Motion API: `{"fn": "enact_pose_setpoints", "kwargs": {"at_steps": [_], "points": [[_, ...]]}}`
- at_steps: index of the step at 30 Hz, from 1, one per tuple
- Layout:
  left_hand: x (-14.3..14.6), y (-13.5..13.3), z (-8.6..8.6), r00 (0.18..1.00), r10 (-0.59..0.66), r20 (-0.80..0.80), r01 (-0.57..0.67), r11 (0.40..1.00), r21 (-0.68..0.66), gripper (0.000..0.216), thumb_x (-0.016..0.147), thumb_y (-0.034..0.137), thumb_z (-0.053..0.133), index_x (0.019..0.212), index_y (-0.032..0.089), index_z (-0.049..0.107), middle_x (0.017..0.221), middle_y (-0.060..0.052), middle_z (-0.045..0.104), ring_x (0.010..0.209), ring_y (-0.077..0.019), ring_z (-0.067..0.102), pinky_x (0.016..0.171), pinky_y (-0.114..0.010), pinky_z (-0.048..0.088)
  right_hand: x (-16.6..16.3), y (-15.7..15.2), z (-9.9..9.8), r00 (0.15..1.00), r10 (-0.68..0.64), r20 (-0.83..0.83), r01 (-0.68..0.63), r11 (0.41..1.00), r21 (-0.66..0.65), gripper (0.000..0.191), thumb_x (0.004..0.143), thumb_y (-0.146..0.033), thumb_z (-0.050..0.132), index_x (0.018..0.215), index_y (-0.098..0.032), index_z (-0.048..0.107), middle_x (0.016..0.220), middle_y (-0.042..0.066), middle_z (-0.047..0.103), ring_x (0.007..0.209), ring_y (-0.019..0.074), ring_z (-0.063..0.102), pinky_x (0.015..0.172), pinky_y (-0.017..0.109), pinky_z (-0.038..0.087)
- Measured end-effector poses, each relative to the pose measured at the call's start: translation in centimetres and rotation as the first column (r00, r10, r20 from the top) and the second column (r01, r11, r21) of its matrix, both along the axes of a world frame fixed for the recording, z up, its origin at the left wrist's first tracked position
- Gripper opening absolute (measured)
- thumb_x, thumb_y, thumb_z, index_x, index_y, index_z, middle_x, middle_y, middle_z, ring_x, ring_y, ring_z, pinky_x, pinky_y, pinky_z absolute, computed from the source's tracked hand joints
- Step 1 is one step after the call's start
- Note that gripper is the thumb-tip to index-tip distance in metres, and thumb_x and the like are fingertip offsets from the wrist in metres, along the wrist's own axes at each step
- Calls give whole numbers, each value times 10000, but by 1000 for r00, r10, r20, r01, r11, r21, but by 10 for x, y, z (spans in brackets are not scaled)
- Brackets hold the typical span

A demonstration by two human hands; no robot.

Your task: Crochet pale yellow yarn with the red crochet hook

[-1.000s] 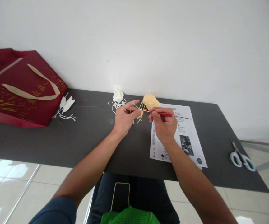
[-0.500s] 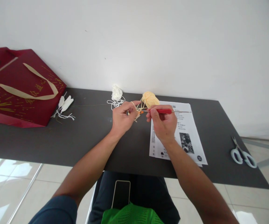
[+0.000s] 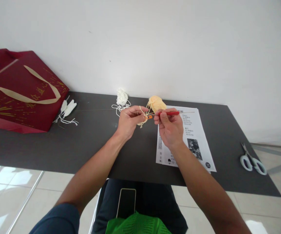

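My left hand (image 3: 128, 122) is closed on a small pale-yellow crochet piece (image 3: 142, 119), with yellow yarn looped over its fingers. My right hand (image 3: 169, 128) pinches a crochet hook with a red handle (image 3: 171, 113); its tip points left into the piece. Both hands hover just above the dark table (image 3: 94, 143), almost touching each other. The strand runs back to a pale-yellow yarn ball (image 3: 157, 103) lying just behind my hands.
A printed sheet (image 3: 190, 139) lies under my right hand. Scissors (image 3: 252, 161) rest at the right edge. A white yarn tangle (image 3: 122, 97), white crocheted bits (image 3: 68, 110) and a dark red gift bag (image 3: 20, 91) sit left. A phone (image 3: 126, 203) lies on my lap.
The left index finger, stretched out a second ago, has curled down onto the piece. The right hand has shifted slightly up and left with the hook.
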State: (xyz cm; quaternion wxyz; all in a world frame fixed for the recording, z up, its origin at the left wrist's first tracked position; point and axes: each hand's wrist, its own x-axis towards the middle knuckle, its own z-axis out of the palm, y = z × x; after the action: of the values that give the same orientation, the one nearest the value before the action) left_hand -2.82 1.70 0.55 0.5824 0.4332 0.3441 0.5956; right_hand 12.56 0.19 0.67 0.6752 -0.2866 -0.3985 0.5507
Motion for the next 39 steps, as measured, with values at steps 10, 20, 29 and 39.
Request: {"fn": "enact_pose_setpoints", "kwargs": {"at_steps": [10, 20, 29, 39], "points": [[4, -4, -4, 978, 155, -138, -142, 985, 101, 82, 722, 178, 788, 802, 196, 788, 818, -10, 711, 683, -98, 602, 642, -231, 468, -13, -5, -7, 996, -74, -51, 64, 983, -173, 170, 835, -337, 814, 875, -204, 717, 895, -7, 784, 751, 69, 742, 751, 158, 647], [6, -4, -1, 933, 222, -285, -179, 969, 170, 421, 755, 172, 740, 1170, 243, 770, 768, 25, 686, 670, -103, 576, 659, -241, 472, -11, -6, -7, 975, -175, 140, 180, 983, -29, 173, 861, -355, 773, 912, -225, 671, 888, 3, 768, 702, 129, 715, 630, 275, 625], [4, -3, -3, 921, 220, -322, -170, 969, 177, 389, 763, 169, 736, 1146, 228, 775, 808, 6, 721, 676, -102, 593, 648, -243, 474, -2, -11, 0, 892, -262, 367, 237, 965, 112, 116, 844, -317, 791, 909, -223, 774, 766, -8, 740, 606, 115, 656, 576, 265, 561], [9, -3, -1, 986, 110, 125, -104, 993, -59, 408, 700, 201, 855, 1098, 219, 770, 799, 13, 745, 728, -93, 666, 741, -247, 510, -14, -23, -8, 784, -409, 467, 297, 907, 297, 164, 868, -254, 767, 1021, -294, 807, 1026, 28, 794, 792, 171, 758, 780, 371, 671]]}}
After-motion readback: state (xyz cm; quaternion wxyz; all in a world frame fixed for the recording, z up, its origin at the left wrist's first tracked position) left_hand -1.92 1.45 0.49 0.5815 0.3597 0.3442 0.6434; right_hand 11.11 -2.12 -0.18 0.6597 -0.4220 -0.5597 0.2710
